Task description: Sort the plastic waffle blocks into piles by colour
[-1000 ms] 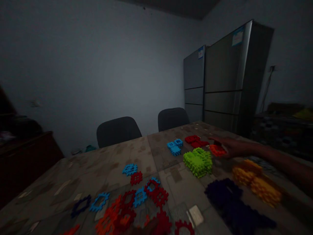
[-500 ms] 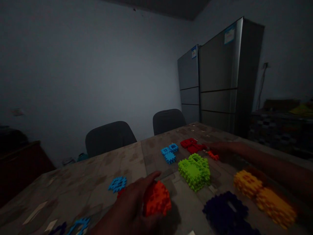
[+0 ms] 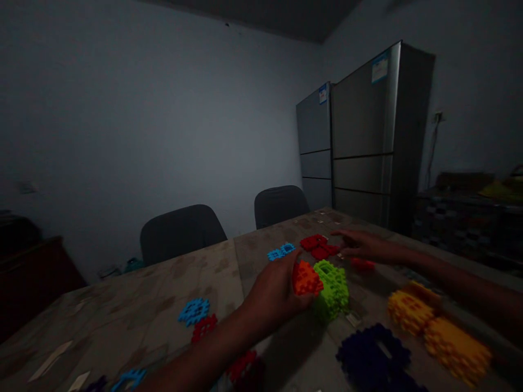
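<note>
My left hand (image 3: 281,286) is closed around a stack of orange interlocking plastic pieces (image 3: 307,279). It is held beside the lime-green stack (image 3: 333,288); whether the two touch I cannot tell. Farther back on the right, my right hand (image 3: 362,246) hovers with its fingers apart and nothing visible in them. Just left of its fingertips lie flat red pieces (image 3: 318,246), and an orange-red piece (image 3: 362,265) is below its palm. Some blue pieces (image 3: 281,251) sit beyond my left hand, partly hidden by it.
Yellow-orange stacks (image 3: 455,348) and a dark purple stack (image 3: 373,356) stand at the right front. On the left are a blue piece (image 3: 194,311) and red pieces (image 3: 204,328). Two chairs (image 3: 281,206) stand behind the patterned table (image 3: 155,294), with refrigerators (image 3: 363,125) at the back right.
My left hand has carried the orange stack forward and right to the green stack, uncovering red pieces at the left. My right hand shows more clearly above the red pieces, fingers apart.
</note>
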`<action>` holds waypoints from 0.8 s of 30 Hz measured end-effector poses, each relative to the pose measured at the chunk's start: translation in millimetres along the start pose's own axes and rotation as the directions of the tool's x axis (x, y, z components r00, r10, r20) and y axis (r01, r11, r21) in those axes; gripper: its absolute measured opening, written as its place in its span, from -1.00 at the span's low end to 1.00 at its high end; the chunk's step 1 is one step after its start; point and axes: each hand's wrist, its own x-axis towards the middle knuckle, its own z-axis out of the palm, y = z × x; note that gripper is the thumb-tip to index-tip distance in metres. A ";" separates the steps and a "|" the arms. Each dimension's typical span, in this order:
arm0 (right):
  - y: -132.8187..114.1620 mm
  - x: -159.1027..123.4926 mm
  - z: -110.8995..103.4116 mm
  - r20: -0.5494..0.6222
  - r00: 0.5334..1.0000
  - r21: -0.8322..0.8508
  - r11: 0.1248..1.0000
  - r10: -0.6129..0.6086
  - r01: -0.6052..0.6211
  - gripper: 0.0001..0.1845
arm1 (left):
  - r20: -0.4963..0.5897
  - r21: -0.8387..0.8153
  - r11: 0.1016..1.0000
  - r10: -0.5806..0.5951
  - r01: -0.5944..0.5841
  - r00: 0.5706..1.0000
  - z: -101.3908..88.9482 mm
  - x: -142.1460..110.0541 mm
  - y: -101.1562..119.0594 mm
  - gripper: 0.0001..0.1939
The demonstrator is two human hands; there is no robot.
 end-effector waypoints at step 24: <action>-55.0 -17.5 2.5 0.074 0.987 0.645 0.748 0.143 -0.157 -0.54 | -0.154 -0.009 0.990 0.138 -0.141 0.978 9.7 47.9 13.4 -0.11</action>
